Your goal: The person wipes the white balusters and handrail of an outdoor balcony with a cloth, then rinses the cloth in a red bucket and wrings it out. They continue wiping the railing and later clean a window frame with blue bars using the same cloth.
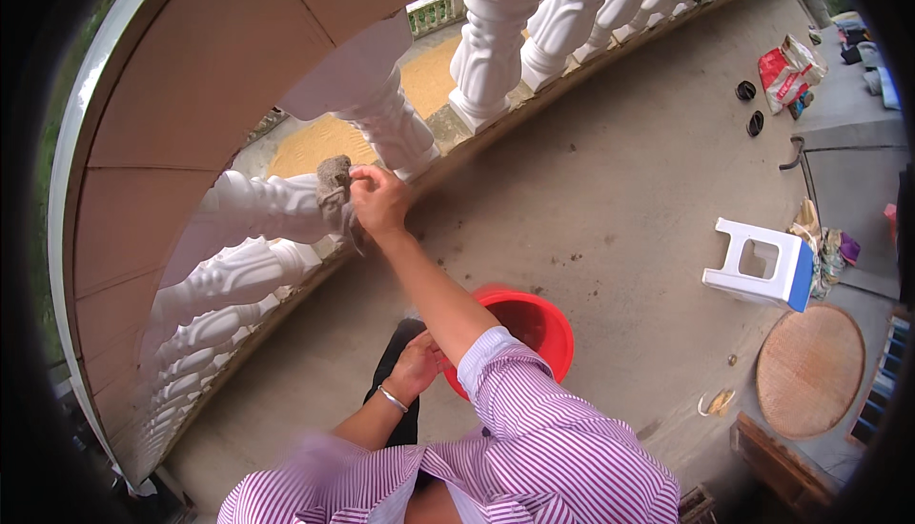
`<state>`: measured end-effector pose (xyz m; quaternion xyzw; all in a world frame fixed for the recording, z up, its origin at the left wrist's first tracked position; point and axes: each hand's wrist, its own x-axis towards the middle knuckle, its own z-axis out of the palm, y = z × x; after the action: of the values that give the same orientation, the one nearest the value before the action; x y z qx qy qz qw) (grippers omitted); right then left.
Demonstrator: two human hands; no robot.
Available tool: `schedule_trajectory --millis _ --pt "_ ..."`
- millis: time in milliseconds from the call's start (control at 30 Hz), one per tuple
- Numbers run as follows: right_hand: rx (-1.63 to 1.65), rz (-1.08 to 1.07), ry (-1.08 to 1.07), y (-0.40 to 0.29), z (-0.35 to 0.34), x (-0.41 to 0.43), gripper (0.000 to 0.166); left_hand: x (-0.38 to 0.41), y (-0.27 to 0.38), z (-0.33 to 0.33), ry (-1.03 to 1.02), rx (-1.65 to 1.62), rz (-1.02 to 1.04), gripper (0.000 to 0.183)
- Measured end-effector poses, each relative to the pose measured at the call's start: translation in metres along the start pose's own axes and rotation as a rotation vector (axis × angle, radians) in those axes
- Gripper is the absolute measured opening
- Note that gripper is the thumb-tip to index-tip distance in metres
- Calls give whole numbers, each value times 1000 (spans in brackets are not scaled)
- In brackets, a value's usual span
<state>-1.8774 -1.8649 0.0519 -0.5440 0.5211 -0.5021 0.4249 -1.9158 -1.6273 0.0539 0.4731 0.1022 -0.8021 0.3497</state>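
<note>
My right hand (380,199) is at the foot of a white baluster (271,202), its fingers bent against a grey-brown rag (334,179). The rag bunches around the narrow lower part of the baluster, and a loose end hangs below, slightly blurred. Lower down, my left hand (417,367), with a silver bangle (393,399) on the wrist, is beside the rim of a red plastic basin (557,331). My right forearm covers its fingertips, so I cannot tell if they grip the rim. Dark water appears to lie in the basin, partly behind my right sleeve.
A broad tiled handrail (164,95) curves over the balusters on the left. Across the concrete floor (629,167) are a white plastic stool (758,263) on its side, a round woven tray (811,370), a red-and-white bag (786,74) and a wooden piece (779,460).
</note>
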Motion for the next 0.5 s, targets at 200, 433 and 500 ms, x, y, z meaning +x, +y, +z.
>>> schedule_trajectory --millis 200,433,500 --pt "742 471 -185 34 -79 -55 21 24 28 -60 226 -390 240 65" --pt "389 385 -364 31 -129 -146 13 52 46 -55 -103 -238 351 44" --pt "111 69 -262 12 -145 -138 12 52 37 -49 -105 -290 314 36"
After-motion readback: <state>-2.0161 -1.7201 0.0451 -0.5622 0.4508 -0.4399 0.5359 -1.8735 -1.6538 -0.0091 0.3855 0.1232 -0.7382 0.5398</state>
